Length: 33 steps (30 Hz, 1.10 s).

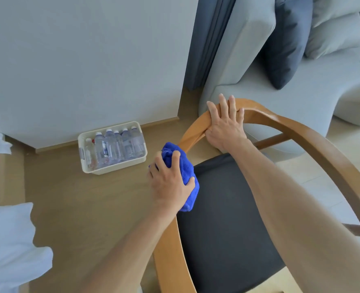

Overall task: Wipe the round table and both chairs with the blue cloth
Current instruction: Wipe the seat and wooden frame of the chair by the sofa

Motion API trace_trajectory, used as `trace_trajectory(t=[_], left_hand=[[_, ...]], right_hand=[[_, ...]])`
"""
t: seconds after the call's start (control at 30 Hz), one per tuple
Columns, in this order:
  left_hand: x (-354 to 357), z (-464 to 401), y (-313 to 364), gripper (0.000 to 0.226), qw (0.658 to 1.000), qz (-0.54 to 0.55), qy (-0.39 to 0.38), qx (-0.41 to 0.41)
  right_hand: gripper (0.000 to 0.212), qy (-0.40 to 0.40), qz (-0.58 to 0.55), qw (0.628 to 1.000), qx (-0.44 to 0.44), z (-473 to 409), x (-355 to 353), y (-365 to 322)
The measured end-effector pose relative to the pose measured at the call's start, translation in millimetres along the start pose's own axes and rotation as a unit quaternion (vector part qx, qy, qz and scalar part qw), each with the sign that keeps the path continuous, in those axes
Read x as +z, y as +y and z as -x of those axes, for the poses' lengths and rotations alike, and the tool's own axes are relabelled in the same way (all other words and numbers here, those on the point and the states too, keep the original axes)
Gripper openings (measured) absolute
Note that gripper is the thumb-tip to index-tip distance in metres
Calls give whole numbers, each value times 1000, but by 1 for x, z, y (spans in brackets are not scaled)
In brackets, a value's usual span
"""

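A wooden chair with a curved back rail and a dark seat cushion fills the lower right. My left hand is shut on the bunched blue cloth, pressing it against the left stretch of the curved rail. My right hand lies on the top of the rail, fingers spread over the wood and thumb beneath it. The round table is out of view, and so is a second chair.
A white basket of several water bottles stands on the wooden floor by the wall. A grey sofa with a dark cushion sits behind the chair. White bedding lies at the lower left.
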<state>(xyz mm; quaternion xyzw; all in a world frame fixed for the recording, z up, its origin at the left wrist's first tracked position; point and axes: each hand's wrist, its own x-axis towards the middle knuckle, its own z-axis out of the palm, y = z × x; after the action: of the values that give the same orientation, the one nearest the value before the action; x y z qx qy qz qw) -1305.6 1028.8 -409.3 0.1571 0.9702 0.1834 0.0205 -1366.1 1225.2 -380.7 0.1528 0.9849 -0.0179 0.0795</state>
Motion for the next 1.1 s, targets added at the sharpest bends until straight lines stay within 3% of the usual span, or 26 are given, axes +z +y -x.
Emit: trace_trajectory(t=[0.43,0.6,0.73,0.87,1.1], left_hand=[[-3,134,6,69,986,-6,54,-155],[-4,140,12,72,984,-24,53,-168],[-10,135,17,72,984,-28,31,-172],[-18,142,18,71,981,-21,28,-190],[-7,241,43,71,973,1,30,-228]], right_hand=[[66,6,-2,1000,-25,3,-4,1],[66,7,11,999,-36,7,-5,4],[61,28,65,982,-173,36,-6,-7],[58,-56,47,945,-319,103,15,-45],[55,-142,-79,939,-302,167,36,-69]])
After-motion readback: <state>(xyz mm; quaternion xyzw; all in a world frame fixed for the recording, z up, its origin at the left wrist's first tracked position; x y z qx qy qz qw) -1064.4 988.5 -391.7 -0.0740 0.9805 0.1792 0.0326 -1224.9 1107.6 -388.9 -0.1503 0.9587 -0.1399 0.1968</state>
